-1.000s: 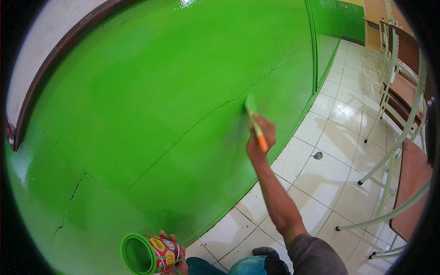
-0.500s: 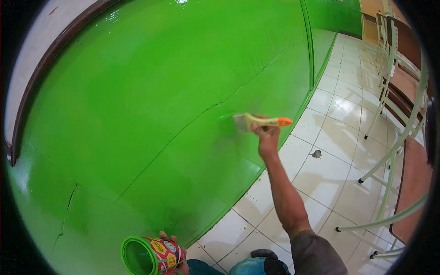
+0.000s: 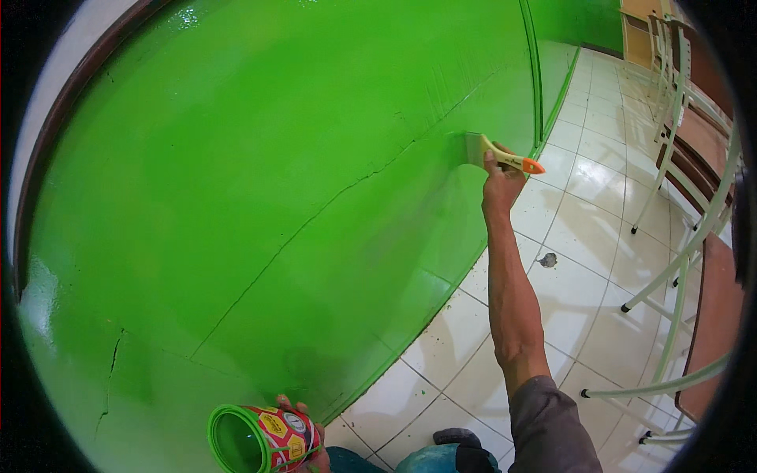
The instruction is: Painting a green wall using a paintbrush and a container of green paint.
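Bristles of a paintbrush (image 3: pixel 512 160) with a cream handle and orange tip rest against the glossy green wall (image 3: pixel 260 173). My right hand (image 3: pixel 502 183) is closed round its handle, the arm stretched out to the right. Down at the lower edge, my left hand (image 3: pixel 317 453) grips a paint can (image 3: pixel 288 433) with a red and yellow label. The can is tilted, its green-coated mouth turned toward the left, with green paint inside. A long thin crack (image 3: pixel 303 229) runs diagonally across the wall, left of the brush.
White floor tiles (image 3: pixel 579 272) border the wall's lower edge on the right. Chairs with pale metal frames and brown seats (image 3: pixel 714 315) stand along the right side. A dark brown trim (image 3: pixel 39 165) curves up the far left. A hole (image 3: pixel 548 259) marks one tile.
My right hand has moved the paintbrush up and to the right along the wall. The left hand and the paint can stay almost where they were.
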Available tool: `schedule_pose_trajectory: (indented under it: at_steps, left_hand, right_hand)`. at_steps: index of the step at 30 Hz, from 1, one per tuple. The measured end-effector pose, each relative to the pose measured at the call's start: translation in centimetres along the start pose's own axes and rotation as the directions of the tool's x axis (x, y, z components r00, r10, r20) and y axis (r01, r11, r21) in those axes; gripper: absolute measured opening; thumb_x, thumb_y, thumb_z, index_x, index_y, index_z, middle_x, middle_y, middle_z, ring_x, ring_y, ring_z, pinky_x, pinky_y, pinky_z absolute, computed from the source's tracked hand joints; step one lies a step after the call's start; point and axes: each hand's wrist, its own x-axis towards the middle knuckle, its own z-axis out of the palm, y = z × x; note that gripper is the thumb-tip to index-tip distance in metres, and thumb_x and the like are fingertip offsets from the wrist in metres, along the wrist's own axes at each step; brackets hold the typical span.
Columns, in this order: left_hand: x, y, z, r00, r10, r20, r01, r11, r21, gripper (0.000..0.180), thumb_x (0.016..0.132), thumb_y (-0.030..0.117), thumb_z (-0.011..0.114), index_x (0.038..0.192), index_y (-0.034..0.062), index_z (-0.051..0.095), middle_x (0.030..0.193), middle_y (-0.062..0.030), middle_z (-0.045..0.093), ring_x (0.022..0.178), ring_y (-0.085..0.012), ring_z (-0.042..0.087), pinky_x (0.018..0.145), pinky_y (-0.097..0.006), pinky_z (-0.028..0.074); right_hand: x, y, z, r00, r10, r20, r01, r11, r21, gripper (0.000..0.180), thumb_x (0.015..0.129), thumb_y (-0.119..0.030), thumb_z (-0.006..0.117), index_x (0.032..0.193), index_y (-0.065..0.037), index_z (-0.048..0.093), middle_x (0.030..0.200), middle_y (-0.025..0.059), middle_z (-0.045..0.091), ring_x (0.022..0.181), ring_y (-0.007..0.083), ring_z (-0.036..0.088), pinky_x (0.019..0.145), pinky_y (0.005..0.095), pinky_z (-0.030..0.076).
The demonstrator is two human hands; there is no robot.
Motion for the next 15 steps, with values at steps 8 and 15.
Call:
schedule_pose_trajectory:
  at_steps: [8,15]
  left_hand:
    - [-0.2,-0.9,2.6,1.000,-0.015,0.021,0.015,1.000,-0.023,0.070,0.089,0.043,0.063,0.148,0.0103,0.042,0.153,-0.0186,0.040,0.142,-0.0395,0.035,0.117,-0.055,0.030]
    - [-0.1,-1.2,4.1,0.991,-0.050,0.121,0.028,0.984,0.174,0.110,0.062,0.026,0.094,0.153,0.0123,0.033,0.160,-0.0182,0.026,0.148,-0.0402,0.022,0.121,-0.056,0.022]
  right_hand:
    - [-2.8,1.0,-0.5,0.800,-0.593,-0.095,0.525,0.767,-0.368,0.023,0.087,0.003,0.069,0.108,-0.003,0.069,0.107,0.0115,0.068,0.097,0.0241,0.063,0.085,0.0339,0.052]
    - [-11.3,2.1,0.4,0.835,-0.539,0.109,0.533,0.742,-0.407,0.032,0.078,0.000,0.075,0.109,-0.005,0.071,0.102,0.0137,0.069,0.094,0.0297,0.064,0.083,0.0386,0.051]
